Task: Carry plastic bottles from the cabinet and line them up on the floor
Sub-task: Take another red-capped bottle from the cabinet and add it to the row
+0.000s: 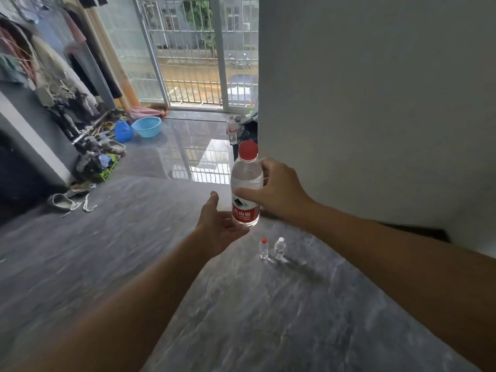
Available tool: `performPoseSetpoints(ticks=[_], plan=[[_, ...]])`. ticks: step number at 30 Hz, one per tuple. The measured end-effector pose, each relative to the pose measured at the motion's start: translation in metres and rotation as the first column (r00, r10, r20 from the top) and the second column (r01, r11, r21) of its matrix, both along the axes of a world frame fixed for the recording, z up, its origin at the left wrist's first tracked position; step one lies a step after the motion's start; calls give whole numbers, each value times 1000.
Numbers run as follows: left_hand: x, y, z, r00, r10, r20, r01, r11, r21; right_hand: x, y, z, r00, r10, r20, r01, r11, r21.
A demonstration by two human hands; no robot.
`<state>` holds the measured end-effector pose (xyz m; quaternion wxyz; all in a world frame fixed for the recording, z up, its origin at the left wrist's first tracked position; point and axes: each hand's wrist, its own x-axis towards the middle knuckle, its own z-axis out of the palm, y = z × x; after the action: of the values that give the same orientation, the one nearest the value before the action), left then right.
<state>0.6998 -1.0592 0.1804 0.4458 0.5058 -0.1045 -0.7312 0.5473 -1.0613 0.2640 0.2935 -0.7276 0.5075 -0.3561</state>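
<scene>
1. Right hand (279,190): thumb and fingers are curled round the upper body of the held bottle (246,183), gripping it from the right side.
2. Held bottle: clear plastic, red cap, red label on the lower half. It is upright and raised well above the floor (134,264).
3. Left hand (218,226): palm up, fingers relaxed and wide, cupped directly beneath the base of the held bottle. Contact between palm and base cannot be confirmed.
4. Red-capped floor bottle (263,248): small in view, clear, upright on the floor, below the held bottle and close to the foot of the white wall (375,103).
5. White-capped floor bottle (280,247): upright, just beside the red-capped floor bottle on its right. The two stand side by side, apart from each other.
6. Far bottle (232,129): another clear bottle stands at the edge of the white wall, near the barred glass door (198,49).
7. Left edge of the floor: a blue basin (147,126), a blue bag (123,131), shoes (60,202) and a heap of hanging clothes (40,63).
</scene>
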Motion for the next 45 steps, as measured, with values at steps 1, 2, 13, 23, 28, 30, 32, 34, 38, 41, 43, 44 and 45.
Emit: performPoseSetpoints(ticks=[1, 2, 13, 23, 28, 30, 32, 34, 38, 41, 43, 44, 45], plan=[[4, -10, -1, 1000, 9, 0, -9, 1000, 10, 4, -12, 0, 1000, 9, -3, -9, 1000, 1], [7, -20, -2, 1000, 16, 1, -16, 1000, 16, 7, -24, -1, 1000, 17, -5, -17, 1000, 5], [61, -135, -13, 999, 33, -5, -33, 999, 25, 62, -144, -17, 999, 46, -28, -46, 999, 13], [131, -266, -35, 995, -91, 30, 90, 996, 18, 124, -257, -34, 997, -82, 8, 82, 996, 27], [157, -316, -45, 994, -100, 36, 99, 994, 44, 150, -296, -44, 991, -131, 26, 130, 990, 58], [163, -330, -51, 993, -118, 28, 116, 992, 47, 157, -309, -50, 990, -141, 20, 140, 988, 60], [168, -342, -58, 990, -135, 26, 134, 990, 53, 162, -320, -57, 988, -152, 20, 150, 987, 64], [170, -352, -65, 986, -157, 61, 152, 986, 72, 165, -328, -65, 987, -158, 19, 157, 985, 70], [167, -361, -76, 988, -129, 80, 120, 987, 106, 165, -335, -81, 987, -160, 4, 159, 984, 80], [161, -364, -87, 995, -68, 72, 60, 993, 106, 162, -341, -91, 990, -142, 4, 141, 986, 88], [157, -367, -98, 997, -34, 65, 28, 995, 101, 160, -345, -100, 993, -119, -7, 119, 989, 86], [155, -368, -105, 998, -19, 57, 13, 995, 103, 159, -347, -106, 994, -112, -10, 113, 990, 85], [153, -369, -113, 999, -9, 53, 3, 995, 104, 157, -349, -113, 994, -108, -7, 109, 991, 84]])
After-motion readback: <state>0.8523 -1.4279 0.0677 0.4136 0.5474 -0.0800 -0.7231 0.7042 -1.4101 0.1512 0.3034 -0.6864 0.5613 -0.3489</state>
